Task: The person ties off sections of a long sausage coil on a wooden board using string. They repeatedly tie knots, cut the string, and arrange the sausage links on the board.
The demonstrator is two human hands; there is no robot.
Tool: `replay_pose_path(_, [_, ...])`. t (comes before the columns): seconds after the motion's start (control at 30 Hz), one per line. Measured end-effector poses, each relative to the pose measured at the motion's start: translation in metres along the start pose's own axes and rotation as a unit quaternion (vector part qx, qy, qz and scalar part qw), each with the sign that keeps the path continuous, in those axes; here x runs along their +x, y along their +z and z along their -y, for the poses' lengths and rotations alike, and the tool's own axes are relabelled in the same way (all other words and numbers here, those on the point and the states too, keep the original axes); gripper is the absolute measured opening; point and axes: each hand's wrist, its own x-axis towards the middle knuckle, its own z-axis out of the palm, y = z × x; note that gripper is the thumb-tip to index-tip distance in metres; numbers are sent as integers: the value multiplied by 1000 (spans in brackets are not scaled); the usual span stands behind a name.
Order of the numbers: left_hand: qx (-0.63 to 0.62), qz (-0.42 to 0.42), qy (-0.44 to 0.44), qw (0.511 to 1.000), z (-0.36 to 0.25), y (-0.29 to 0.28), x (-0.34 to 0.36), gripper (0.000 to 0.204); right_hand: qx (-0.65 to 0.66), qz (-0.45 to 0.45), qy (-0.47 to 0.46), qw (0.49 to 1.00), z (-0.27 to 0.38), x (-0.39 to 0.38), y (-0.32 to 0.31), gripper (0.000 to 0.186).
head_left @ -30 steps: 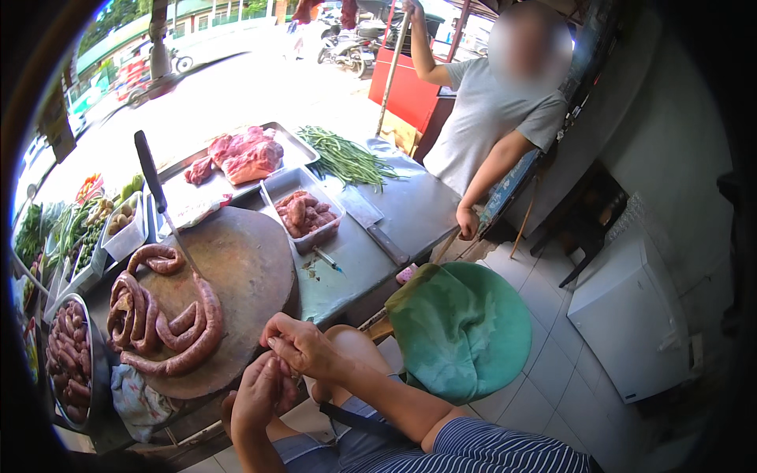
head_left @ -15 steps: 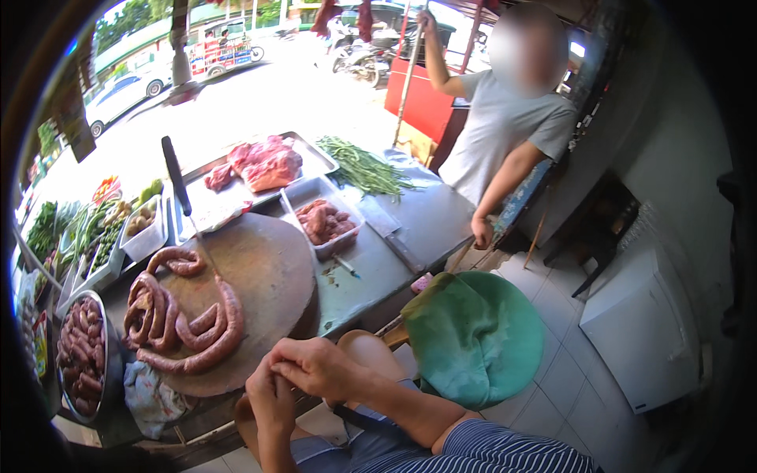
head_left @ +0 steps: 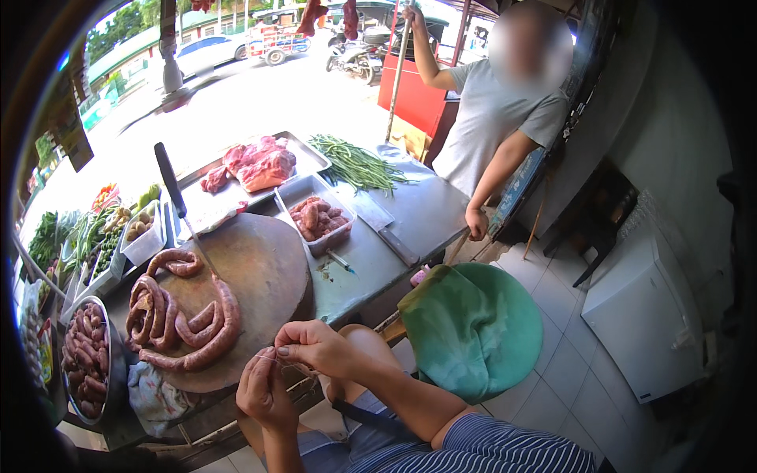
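Observation:
Above my lap, my left hand (head_left: 264,392) and my right hand (head_left: 317,347) pinch a thin white string (head_left: 266,357) between their fingertips, close together. Just beyond them is a thick round chopping board (head_left: 272,268). On its left part lies a long coiled raw sausage (head_left: 229,315), apart from my hands. A knife (head_left: 169,181) with a black handle stands upright on the board, its blade beside the sausage. At the board's near left edge hangs a crumpled cloth (head_left: 158,396). Left of it, a metal bowl (head_left: 116,370) is heaped with short sausages.
Behind the board stand a plastic tub (head_left: 348,229) of sausages, a tray (head_left: 315,158) with raw meat, green beans (head_left: 359,163) and a cleaver (head_left: 398,246). Vegetables (head_left: 102,236) fill the far left. A green-covered round stool (head_left: 481,331) is at my right; another person (head_left: 493,134) stands beyond.
My fingertips have drawn slightly apart, and the white string now shows between them. My view has turned a little; the sausage and knife stay put.

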Motion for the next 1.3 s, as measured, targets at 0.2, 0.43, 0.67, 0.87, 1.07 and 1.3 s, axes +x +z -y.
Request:
replay_pose_path(0.2, [-19,8,57,998,-7,5,12,16,-5,31,106,994,11,3,-17,16])
replay_pose_path(0.43, [-201,58,-113,971,1,7,5,13,-38,-12,-9,999,2,-5,-15,7])
replay_pose_path(0.67, [-556,49,-312,769,12,3,9,5,-328,-90,-283,897,15,-16,6,10])
replay_pose_path(0.87, [-549,36,-291,783,8,6,4,4,-406,-84,-304,858,23,-16,16,15])
replay_pose_path(1.07, [-525,22,-266,808,8,-3,5,4,-417,-90,-339,838,16,-8,22,16])
replay_pose_path(1.3, [-169,-71,-7,983,-8,5,11,19,-272,-143,-201,930,1,-6,25,8])
